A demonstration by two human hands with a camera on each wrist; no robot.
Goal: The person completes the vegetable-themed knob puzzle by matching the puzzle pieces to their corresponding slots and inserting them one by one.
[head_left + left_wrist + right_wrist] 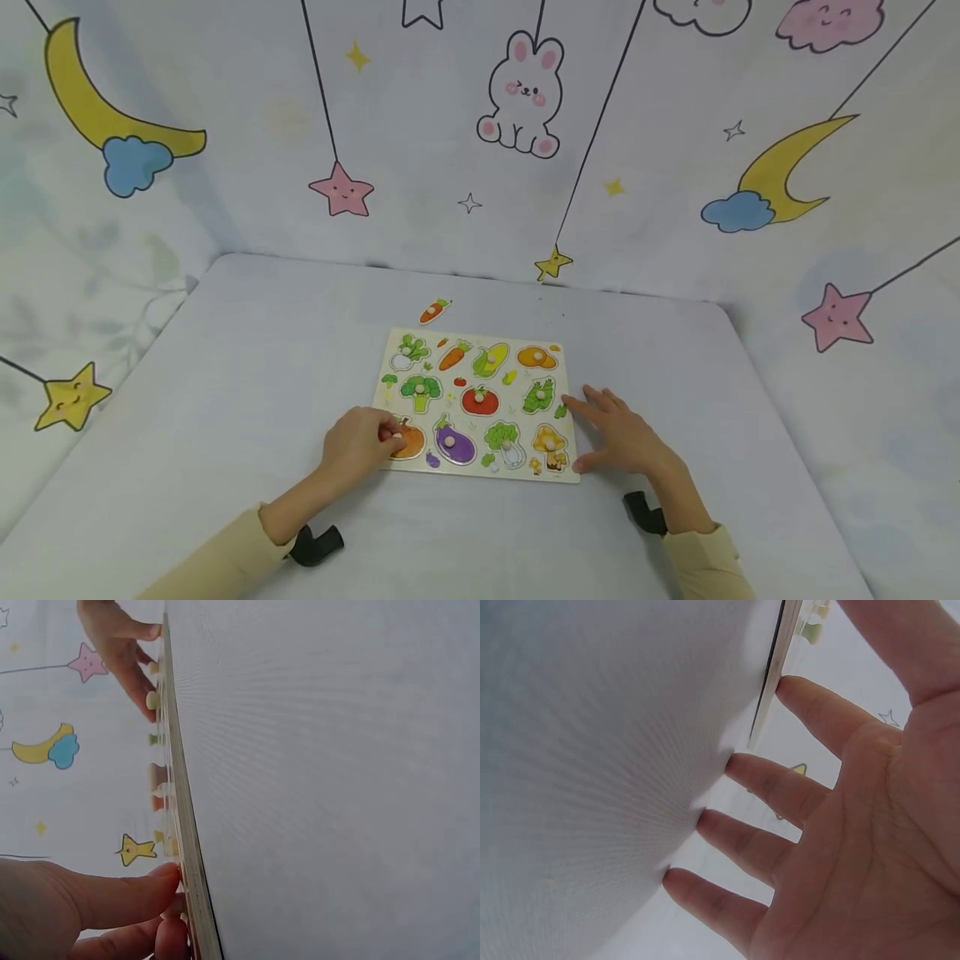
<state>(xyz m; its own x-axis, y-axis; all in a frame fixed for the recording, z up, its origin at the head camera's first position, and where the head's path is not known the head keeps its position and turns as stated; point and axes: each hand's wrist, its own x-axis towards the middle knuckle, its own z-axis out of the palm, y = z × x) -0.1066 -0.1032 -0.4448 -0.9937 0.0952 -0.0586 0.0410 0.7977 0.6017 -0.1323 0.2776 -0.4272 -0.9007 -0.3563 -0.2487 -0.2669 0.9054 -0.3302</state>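
Puzzle board lies flat near the middle of the table, with bare cloth on all sides. Left hand, fingers curled, pinches the knob of the pumpkin piece at the board's near-left corner. Right hand, fingers spread and straight, rests on the table, with its fingers against the board's right edge. A loose carrot piece lies just beyond the far edge.
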